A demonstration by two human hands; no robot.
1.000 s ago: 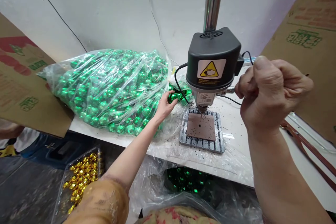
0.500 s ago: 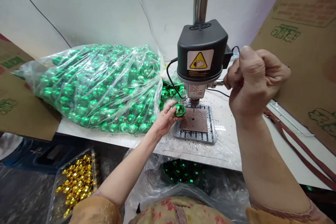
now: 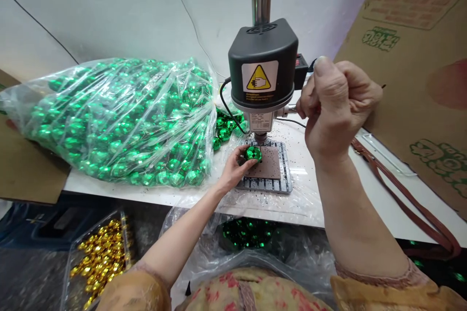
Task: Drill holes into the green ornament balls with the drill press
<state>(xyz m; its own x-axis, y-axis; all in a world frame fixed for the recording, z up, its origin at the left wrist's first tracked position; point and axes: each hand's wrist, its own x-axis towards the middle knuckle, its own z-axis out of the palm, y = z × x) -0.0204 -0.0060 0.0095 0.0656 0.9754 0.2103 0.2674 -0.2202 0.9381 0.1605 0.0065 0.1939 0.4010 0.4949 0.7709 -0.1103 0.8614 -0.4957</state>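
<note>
Between the fingers of my left hand (image 3: 235, 167) is a shiny green faceted ball (image 3: 253, 154). The hand holds it over the left part of a brown square pad (image 3: 270, 164), just below the chuck (image 3: 260, 137) of a small drill press (image 3: 262, 65). The pad lies on the slotted metal base (image 3: 286, 182) of the press. My right hand (image 3: 335, 102) is closed in a fist around the press's feed handle (image 3: 292, 109), at the right of the black motor housing. Most of the handle is hidden by the fingers. Whether the bit touches the ball I cannot tell.
A big clear bag (image 3: 124, 121) of green balls lies left of the press, with loose green balls (image 3: 225, 129) beside it. Cardboard (image 3: 412, 87) and a brown strap (image 3: 404, 194) are at the right. Gold balls (image 3: 102, 257) fill a clear tray at the lower left.
My left hand has brought the green ball rightward relative to the press, from the pad's left edge to beneath the chuck. My right hand stays on the handle. The whole view has shifted slightly.
</note>
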